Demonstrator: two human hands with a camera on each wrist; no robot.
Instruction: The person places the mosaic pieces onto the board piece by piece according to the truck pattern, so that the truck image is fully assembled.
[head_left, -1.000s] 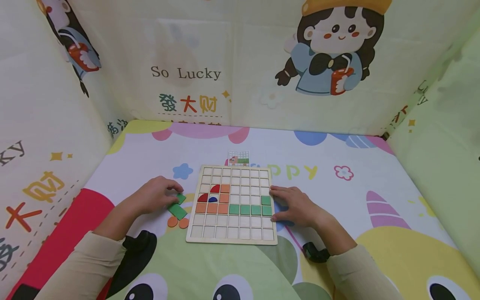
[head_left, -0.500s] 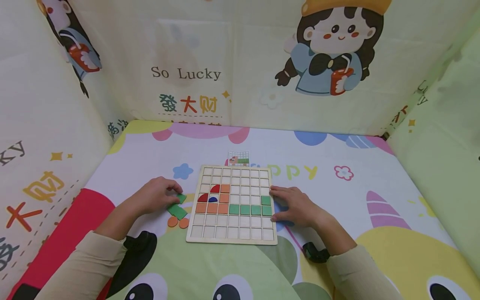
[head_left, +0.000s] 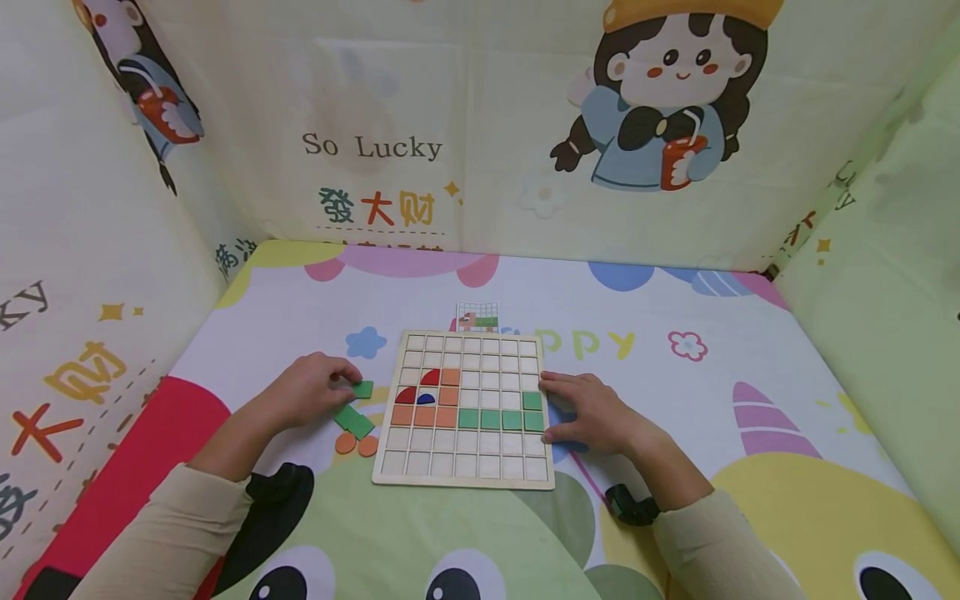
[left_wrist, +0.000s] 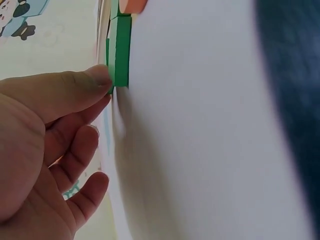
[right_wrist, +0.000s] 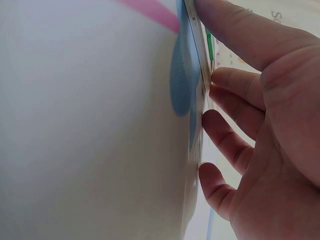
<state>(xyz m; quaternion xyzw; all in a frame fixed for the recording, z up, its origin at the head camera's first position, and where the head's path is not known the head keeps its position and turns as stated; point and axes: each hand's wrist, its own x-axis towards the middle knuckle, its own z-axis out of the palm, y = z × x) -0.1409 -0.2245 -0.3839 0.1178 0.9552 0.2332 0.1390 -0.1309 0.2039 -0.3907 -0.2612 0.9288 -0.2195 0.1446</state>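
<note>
A white tabletop with bright cartoon pictures holds a flat, square, pale wooden board full of little boxes. The right hand touches its right edge, thumb and fingers spread apart. The left hand, fingers bent, pinches a green square tile beside the board. Two more green tiles lie close by, near two flat, round orange pieces.

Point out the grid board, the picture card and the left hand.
Grid board (head_left: pixel 467 440), head view: a bare square, nearer half.
Picture card (head_left: pixel 477 317), head view: its middle.
Left hand (head_left: pixel 312 387), head view: its back.
</note>
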